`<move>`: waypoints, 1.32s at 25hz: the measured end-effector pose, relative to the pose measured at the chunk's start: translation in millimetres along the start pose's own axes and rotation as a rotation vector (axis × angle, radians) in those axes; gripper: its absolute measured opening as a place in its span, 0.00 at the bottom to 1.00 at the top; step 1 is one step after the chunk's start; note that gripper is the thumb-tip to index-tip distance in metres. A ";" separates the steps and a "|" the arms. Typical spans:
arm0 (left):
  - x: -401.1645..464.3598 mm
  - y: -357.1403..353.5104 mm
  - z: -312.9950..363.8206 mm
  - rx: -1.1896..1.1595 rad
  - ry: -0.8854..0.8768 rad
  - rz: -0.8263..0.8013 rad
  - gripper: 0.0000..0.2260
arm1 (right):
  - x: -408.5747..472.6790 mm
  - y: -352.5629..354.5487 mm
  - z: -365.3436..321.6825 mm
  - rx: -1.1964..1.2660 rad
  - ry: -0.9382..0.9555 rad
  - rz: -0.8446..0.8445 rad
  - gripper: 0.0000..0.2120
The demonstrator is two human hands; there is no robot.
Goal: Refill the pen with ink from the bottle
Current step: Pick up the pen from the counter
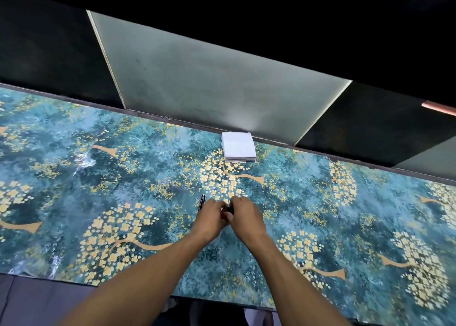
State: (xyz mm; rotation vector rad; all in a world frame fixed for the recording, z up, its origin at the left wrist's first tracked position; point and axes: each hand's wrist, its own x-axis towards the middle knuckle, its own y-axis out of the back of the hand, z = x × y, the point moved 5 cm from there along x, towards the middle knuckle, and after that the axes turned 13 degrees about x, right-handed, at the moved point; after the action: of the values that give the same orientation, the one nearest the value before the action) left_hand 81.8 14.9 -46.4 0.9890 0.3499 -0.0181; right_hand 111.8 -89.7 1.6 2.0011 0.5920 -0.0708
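Both your left hand (214,213) and right hand (243,213) clench the small dark ink bottle (229,210); twisting carelessly could spill ink across the teal floral counter (123,177).

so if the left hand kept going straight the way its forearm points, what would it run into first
Most likely the small dark object pinched between both hands, with the right hand just behind it. The left hand points up and right and looks to be touching it already. The pen lies to its left, out of that line.

Open table (103,167) all round; only a pen (202,201) beside the left hand (211,216), napkin stack (238,147) well beyond
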 end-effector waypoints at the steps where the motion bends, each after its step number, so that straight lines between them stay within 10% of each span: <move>1: 0.7 0.2 0.1 0.000 -0.001 -0.008 0.11 | 0.5 -0.8 -0.3 0.006 0.012 -0.014 0.09; 8: 0.5 -3.7 -3.4 -0.032 0.007 -0.022 0.12 | 3.6 1.8 -0.4 0.022 0.168 -0.171 0.13; 16: -2.2 1.3 -1.5 -0.048 0.001 -0.005 0.09 | 6.8 5.2 1.0 -0.128 -0.086 -0.021 0.22; 33: -0.7 -1.2 -2.4 -0.021 -0.014 -0.024 0.10 | 9.1 -0.2 1.0 -0.114 -0.091 -0.093 0.13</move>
State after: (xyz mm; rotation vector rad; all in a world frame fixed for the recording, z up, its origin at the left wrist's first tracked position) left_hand 80.2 16.1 -48.4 0.9631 0.3485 -0.0427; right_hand 119.9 -87.0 -1.7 1.8499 0.6173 -0.1802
